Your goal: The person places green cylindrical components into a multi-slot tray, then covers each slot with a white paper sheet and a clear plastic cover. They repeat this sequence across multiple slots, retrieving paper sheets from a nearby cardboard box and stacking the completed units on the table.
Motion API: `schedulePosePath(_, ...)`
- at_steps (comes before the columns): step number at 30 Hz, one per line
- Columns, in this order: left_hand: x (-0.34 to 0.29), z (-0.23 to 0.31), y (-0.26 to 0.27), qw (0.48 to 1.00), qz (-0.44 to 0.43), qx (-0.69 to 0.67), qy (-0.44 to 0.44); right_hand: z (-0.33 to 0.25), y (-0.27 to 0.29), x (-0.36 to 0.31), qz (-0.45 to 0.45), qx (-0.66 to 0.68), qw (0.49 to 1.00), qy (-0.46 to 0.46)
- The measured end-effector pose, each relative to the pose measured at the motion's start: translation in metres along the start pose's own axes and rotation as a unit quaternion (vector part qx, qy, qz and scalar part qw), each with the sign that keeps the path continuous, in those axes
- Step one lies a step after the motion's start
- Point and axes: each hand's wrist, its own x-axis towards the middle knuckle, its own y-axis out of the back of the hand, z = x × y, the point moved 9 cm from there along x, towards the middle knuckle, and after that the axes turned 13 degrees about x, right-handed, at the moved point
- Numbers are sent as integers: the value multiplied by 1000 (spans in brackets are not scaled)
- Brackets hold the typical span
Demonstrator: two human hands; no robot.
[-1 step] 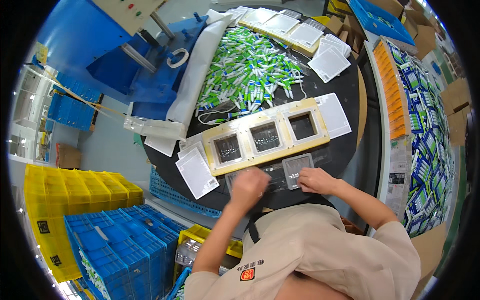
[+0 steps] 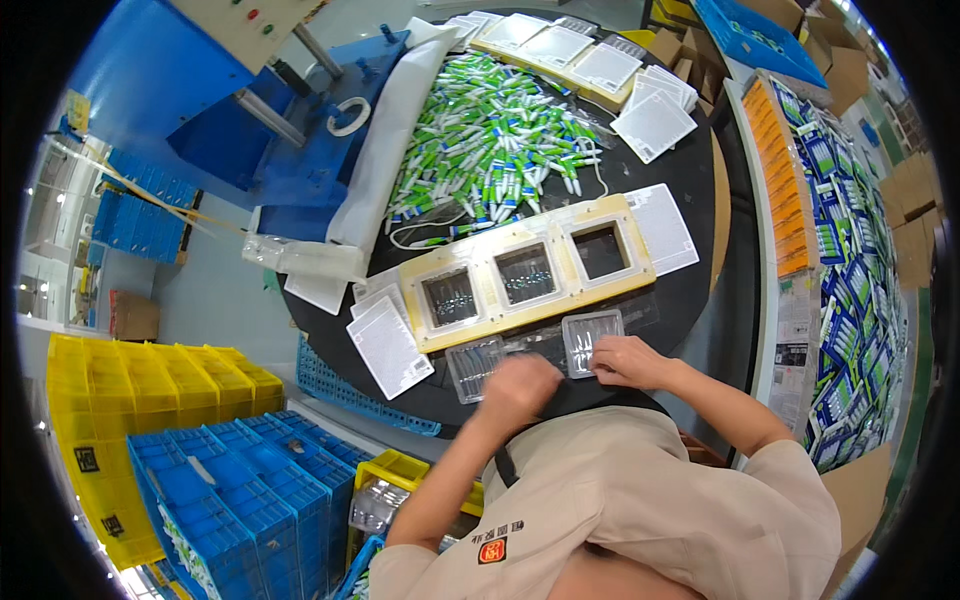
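Observation:
My right hand (image 2: pixel 628 362) has its fingers curled on the lower right side of a clear plastic blister tray (image 2: pixel 596 328), which lies near the table's front edge. My left hand (image 2: pixel 523 386) is smeared by motion between that tray and a second clear blister tray (image 2: pixel 470 368) on the left; its fingers cannot be made out. Just beyond both hands stands a yellow frame (image 2: pixel 455 333) with three square windows. Clear ribbed plastic shows in its left and middle windows, while the right one looks dark.
Behind the frame lies a heap of green-and-white pens (image 2: pixel 490 135). White cards (image 2: pixel 392 345) flank the frame. A blue press machine (image 2: pixel 300 185) stands at the left, near stacked yellow crates (image 2: pixel 150 400) and blue crates (image 2: pixel 230 480). Packed blister cards (image 2: pixel 850 300) fill the right side.
My left hand has moved to the right, away from the left blister tray, which now shows more fully. My right hand stays at its tray. The view has shifted slightly.

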Motion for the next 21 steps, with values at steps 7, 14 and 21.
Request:
schedulePosePath(7,-30,57,-74,982,-160,81,-55,17,2,4,19,126,991,-41)
schedulePosePath(14,-22,55,-84,989,-141,36,27,9,34,1,45,220,970,-91)
schedulePosePath(21,-24,54,-102,979,-160,109,61,-19,158,-9,255,28,966,15)
